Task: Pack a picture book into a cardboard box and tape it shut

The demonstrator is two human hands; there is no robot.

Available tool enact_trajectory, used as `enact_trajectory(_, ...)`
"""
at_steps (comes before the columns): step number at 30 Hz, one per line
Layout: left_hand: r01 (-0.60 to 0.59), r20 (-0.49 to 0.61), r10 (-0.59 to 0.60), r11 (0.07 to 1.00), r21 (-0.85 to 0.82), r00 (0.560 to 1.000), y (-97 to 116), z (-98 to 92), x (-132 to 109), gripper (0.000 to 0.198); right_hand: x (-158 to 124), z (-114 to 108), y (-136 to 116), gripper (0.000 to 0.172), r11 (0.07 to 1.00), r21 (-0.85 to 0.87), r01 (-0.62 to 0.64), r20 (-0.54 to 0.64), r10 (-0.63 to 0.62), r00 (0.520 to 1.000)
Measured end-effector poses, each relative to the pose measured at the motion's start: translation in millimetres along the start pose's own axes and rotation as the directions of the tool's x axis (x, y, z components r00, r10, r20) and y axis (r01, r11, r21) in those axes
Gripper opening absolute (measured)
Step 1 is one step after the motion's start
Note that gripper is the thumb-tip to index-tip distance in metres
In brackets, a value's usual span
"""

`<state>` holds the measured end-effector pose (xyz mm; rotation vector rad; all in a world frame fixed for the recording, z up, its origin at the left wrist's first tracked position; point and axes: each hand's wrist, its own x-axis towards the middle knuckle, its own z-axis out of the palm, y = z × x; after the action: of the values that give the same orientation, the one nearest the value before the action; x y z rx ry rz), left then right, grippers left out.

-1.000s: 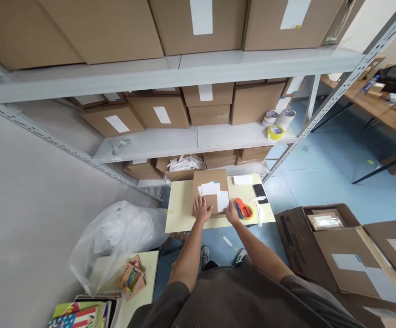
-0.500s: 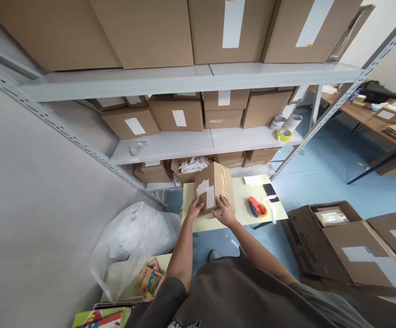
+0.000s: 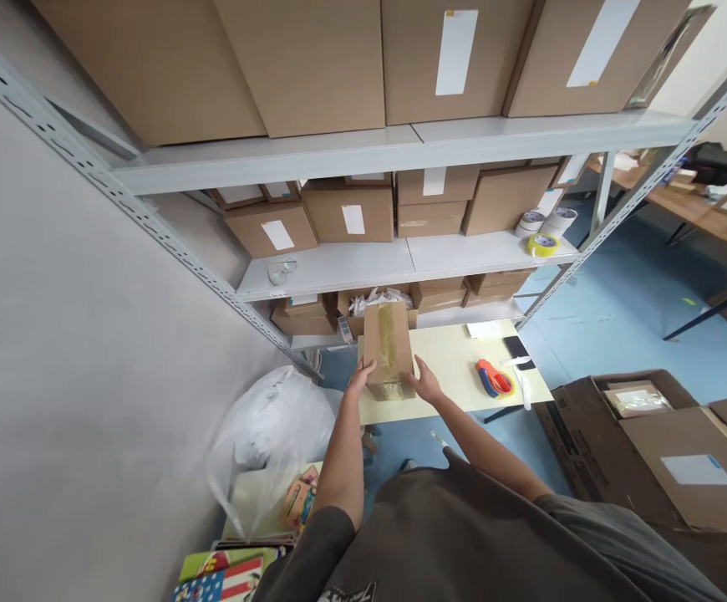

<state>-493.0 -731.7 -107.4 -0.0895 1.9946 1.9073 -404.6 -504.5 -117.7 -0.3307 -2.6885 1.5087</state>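
Note:
A cardboard box (image 3: 388,343) with a strip of tape along its top stands at the left end of a pale yellow table (image 3: 451,368). My left hand (image 3: 361,378) grips its left side, and my right hand (image 3: 424,381) presses against its right side near the front corner. The box is held between both hands; whether its underside touches the table cannot be made out. To the right lie a red and blue tape dispenser (image 3: 494,380), a dark phone-like slab (image 3: 519,351) and white strips (image 3: 526,391).
Metal shelving (image 3: 338,267) full of cartons rises behind the table. An open box of white pieces (image 3: 381,298) sits on its lower shelf. Tape rolls (image 3: 542,244) stand on the middle shelf. A plastic bag (image 3: 282,418) is at left, large cartons (image 3: 658,443) at right.
The box has been turned: its labelled side no longer shows and its taped face is now up. Both hands shifted to opposite sides of it. The view swung slightly left.

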Motion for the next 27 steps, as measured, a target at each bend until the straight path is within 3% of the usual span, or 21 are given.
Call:
enact_trajectory(3, 0.075, -0.016, -0.076, 0.996, -0.047, 0.997, 1, 0.5, 3, 0.068, 0, 5, 6, 0.08, 0.993, 0.054, -0.106, 0.077, 0.101, 0.992)
enact_trajectory(6, 0.015, -0.046, -0.016, 1.0, -0.009, 0.999, 2, 14.4, 1, 0.069, -2, 5, 12, 0.085, 0.978, 0.151, -0.146, 0.053, 0.14, 0.989)
enact_trajectory(8, -0.031, -0.048, 0.031, 0.999, 0.011, 0.998, 2, 25.1, -4, 0.069, -5, -1, 15, 0.086, 0.968, 0.233, -0.098, 0.008, 0.099, 0.995)
enact_trajectory(11, -0.065, -0.022, 0.067, 0.996, 0.058, 0.998, -1, 39.5, -15, 0.071, -11, -18, 14, 0.085, 0.948, 0.318, -0.029, -0.071, 0.054, 0.996)
enact_trajectory(16, -0.105, 0.007, 0.105, 0.986, 0.132, 0.994, 7, 69.0, -21, 0.073, -32, -62, 2, 0.082, 0.916, 0.398, -0.047, -0.128, 0.107, 0.986)
enact_trajectory(22, -0.172, 0.19, 0.154, 0.981, 0.085, 0.97, 45, 136.5, -18, 0.073, -64, -126, 4, 0.088, 0.854, 0.519, -0.03, -0.25, 0.185, 0.951)
enact_trajectory(27, -0.208, 0.339, 0.17, 0.975, 0.077, 0.925, 74, 222.8, -21, 0.07, -96, -188, 26, 0.086, 0.833, 0.55, 0.061, -0.442, 0.229, 0.867)
